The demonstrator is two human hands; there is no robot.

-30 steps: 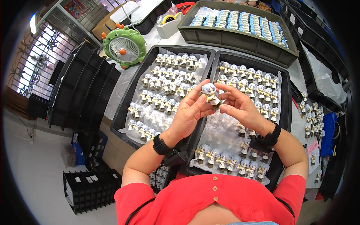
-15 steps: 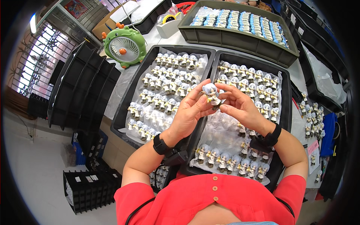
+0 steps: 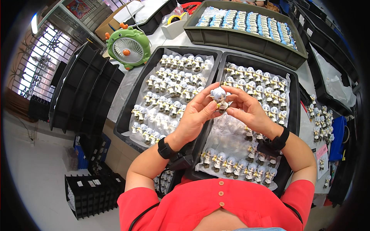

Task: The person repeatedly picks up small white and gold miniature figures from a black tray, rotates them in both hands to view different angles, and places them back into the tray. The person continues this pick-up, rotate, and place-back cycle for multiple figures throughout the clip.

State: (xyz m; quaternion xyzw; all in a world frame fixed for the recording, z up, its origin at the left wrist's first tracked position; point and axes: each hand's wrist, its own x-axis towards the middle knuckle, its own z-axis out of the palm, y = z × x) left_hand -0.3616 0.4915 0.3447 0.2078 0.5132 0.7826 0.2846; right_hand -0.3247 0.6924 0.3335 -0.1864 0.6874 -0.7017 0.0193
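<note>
A green fan [image 3: 129, 50] stands left of a black tray [image 3: 123, 123] of figurines. The left hand [image 3: 198, 114] pinches one pale-haired figurine [image 3: 219, 97] above the seam between trays; the right hand [image 3: 246, 110] holds its other side by the fingertips. Beyond lies a second tray [image 3: 294, 104], then loose figurines [image 3: 320, 123] on the table [image 3: 306, 134].

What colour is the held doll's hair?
The doll has pale bluish-grey hair, best seen in the head view.
</note>
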